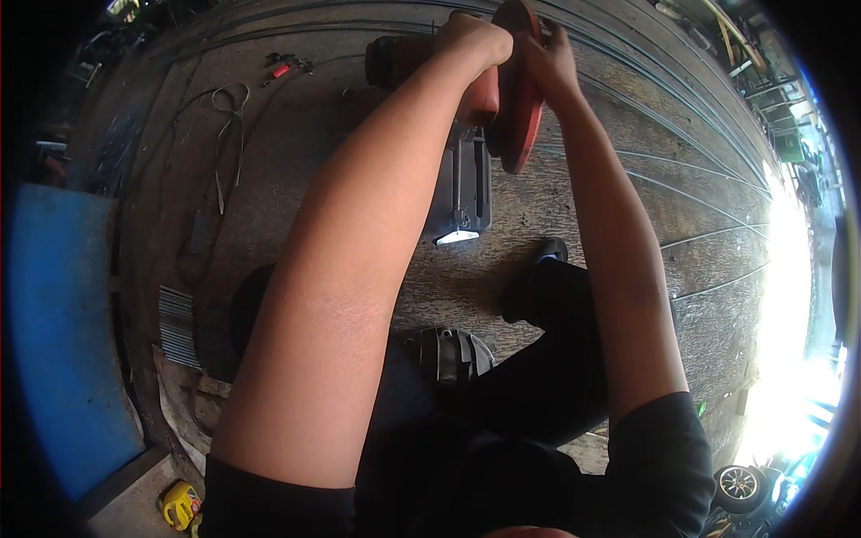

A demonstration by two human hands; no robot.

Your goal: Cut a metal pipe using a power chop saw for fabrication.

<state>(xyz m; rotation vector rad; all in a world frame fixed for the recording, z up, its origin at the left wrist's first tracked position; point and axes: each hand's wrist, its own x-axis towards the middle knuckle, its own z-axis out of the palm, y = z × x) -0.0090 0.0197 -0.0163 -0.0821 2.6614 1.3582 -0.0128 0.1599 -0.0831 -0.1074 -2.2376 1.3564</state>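
A cut-off saw with an orange-red housing [484,94] stands on the wooden floor ahead of me, its dark base [465,202] toward me. A large red cutting disc [525,130] stands on edge at the right of the housing. My left hand [477,40] is closed at the top of the saw, left of the disc; what its fingers hold is hidden. On the disc's right side, my right hand [553,63] grips its upper part, thumb on the near side. A grey half-round metal cover [450,355] lies between my legs.
Long thin metal rods [668,121] spread across the floor at the far side and right. To the left are a cord [220,157], a small red-handled tool [282,69], a bundle of short rods [177,325], a blue panel [63,332] and a yellow tape measure [181,505].
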